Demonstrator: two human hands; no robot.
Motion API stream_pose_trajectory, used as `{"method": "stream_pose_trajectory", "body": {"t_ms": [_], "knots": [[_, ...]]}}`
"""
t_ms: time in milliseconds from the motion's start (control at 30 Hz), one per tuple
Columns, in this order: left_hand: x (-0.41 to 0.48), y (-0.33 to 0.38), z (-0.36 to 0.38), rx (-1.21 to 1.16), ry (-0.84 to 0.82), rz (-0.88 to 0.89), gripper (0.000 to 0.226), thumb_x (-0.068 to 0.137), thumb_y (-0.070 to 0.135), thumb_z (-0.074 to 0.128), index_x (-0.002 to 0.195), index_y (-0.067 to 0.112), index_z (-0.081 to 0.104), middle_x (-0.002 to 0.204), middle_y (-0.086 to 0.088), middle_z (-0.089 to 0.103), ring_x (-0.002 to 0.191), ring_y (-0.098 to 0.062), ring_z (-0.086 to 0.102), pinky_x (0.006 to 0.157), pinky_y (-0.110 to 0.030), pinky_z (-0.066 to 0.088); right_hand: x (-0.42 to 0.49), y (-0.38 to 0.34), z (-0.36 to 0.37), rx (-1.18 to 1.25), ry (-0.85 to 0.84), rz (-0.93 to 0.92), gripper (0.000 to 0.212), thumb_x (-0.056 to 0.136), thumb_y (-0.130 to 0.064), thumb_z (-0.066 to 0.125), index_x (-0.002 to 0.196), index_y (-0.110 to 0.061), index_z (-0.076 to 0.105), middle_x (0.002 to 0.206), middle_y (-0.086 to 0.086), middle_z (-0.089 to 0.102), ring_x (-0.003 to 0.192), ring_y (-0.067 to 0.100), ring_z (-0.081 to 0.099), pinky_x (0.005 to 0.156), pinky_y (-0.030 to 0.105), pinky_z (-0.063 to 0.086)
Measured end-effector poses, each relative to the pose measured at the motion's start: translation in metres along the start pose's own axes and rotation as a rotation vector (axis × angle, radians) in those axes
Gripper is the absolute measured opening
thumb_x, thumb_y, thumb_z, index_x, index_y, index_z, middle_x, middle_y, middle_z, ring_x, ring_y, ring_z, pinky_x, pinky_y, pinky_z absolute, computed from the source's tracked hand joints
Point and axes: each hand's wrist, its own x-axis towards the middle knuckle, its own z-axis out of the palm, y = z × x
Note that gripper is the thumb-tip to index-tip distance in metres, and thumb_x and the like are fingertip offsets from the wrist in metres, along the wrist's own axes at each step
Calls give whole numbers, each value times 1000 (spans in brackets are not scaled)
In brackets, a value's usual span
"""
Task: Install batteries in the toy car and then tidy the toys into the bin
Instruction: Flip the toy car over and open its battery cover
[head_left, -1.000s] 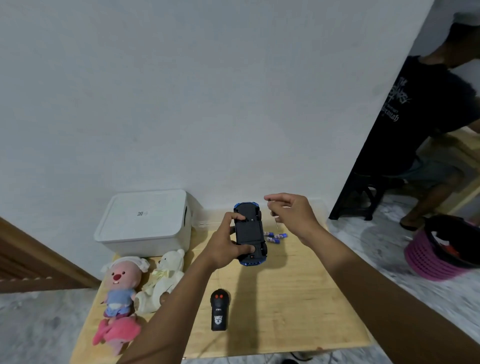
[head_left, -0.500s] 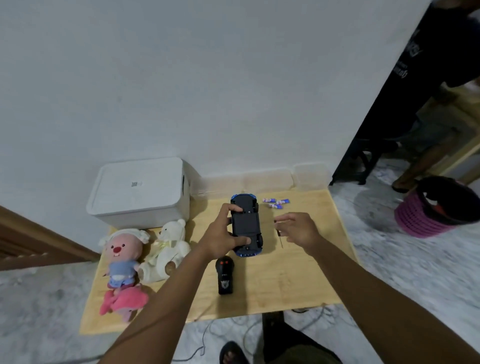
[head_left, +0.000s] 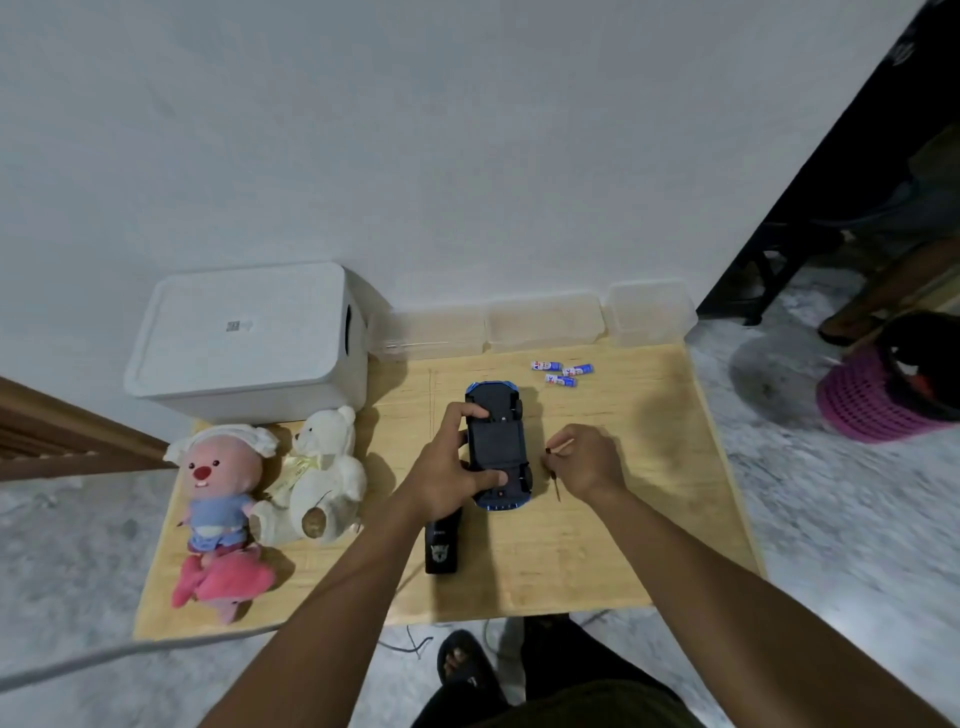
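While the left hand (head_left: 447, 473) grips the toy car (head_left: 497, 447), the car is upside down, with its dark belly facing up and its blue edges showing. The fingers curl over the far part of the car and the thumb presses across the near part. The car is over the middle of the wooden table (head_left: 597, 545). I cannot tell if it sits on the wood or is held just above it.

The right hand (head_left: 589, 460) is just beside the car, on its right. Its fingers are curled, and the thumb and a finger pinch a thin tool (head_left: 556, 483). The tool points down toward the table.

Three small batteries (head_left: 561, 371) lie together near the back of the table, behind the car and a bit to the right. A black remote (head_left: 441, 545) lies near the front, partly under the left wrist.

The white bin (head_left: 244, 343) stands at the back left corner with its lid on. In front of it are a white teddy bear (head_left: 317, 478) and a pink-faced plush (head_left: 218, 483), side by side and touching. A pink plush (head_left: 223, 579) lies right in front of the pink-faced one.
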Motion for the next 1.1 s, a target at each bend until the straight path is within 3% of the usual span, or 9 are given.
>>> {"method": "stream_pose_trajectory", "body": {"t_ms": [100, 200, 300, 367, 500, 700, 933, 1100], "knots": [[4, 0, 2, -18, 2, -11, 70, 77, -2, 83, 119, 37, 42, 121, -11, 61, 102, -31, 69, 81, -51, 63, -7, -4, -5, 40, 40, -55, 13, 84, -24, 76, 89, -31, 67, 91, 0, 70, 74, 10, 65, 69, 24, 49], [7, 1, 3, -22, 8, -10, 70, 78, -2, 83, 120, 36, 42, 122, -11, 61, 101, -31, 69, 81, -49, 63, -22, -19, -21, 152, 156, -264, 11, 92, -25, 70, 102, -28, 71, 88, -8, 68, 73, 3, 64, 67, 18, 50], [9, 5, 5, -24, 22, 0, 69, 77, -1, 82, 120, 36, 43, 120, -11, 62, 98, -30, 70, 81, -51, 63, -31, -32, -34, 151, 37, -468, 25, 90, -31, 72, 115, -36, 71, 93, -15, 65, 75, 1, 64, 69, 12, 51], [10, 6, 8, -30, 19, 3, 69, 77, -2, 82, 120, 35, 44, 119, -11, 62, 96, -31, 71, 80, -54, 62, -31, -36, -35, 72, -43, -507, 35, 89, -36, 73, 124, -40, 66, 98, -17, 62, 75, 3, 63, 72, 17, 52], [11, 8, 12, -21, 10, 8, 69, 76, 0, 82, 122, 34, 43, 118, -10, 64, 95, -33, 72, 79, -53, 63, -30, -36, -31, 29, -23, -507, 36, 89, -34, 74, 124, -38, 66, 95, -15, 56, 72, 7, 60, 76, 30, 55], [11, 7, 18, 5, 34, 8, 69, 77, 0, 82, 123, 33, 43, 118, -10, 65, 93, -30, 72, 77, -50, 63, -30, -38, -25, 76, 11, -440, 30, 85, -26, 78, 113, -34, 71, 95, -16, 53, 76, 9, 62, 78, 32, 56], [14, 8, 16, 7, 43, 7, 72, 76, 1, 83, 125, 36, 43, 118, -9, 66, 91, -32, 72, 79, -47, 63, -33, -47, -29, 149, 23, -426, 28, 83, -20, 81, 105, -34, 72, 94, -14, 63, 83, 0, 59, 76, 14, 46], [15, 8, 15, -3, 18, 11, 74, 78, -3, 81, 129, 34, 43, 119, -9, 66, 82, -20, 71, 77, -41, 64, -33, -53, -30, 224, -29, -352, 26, 85, -21, 79, 105, -36, 72, 88, -9, 68, 81, -1, 64, 67, 5, 45]]}}
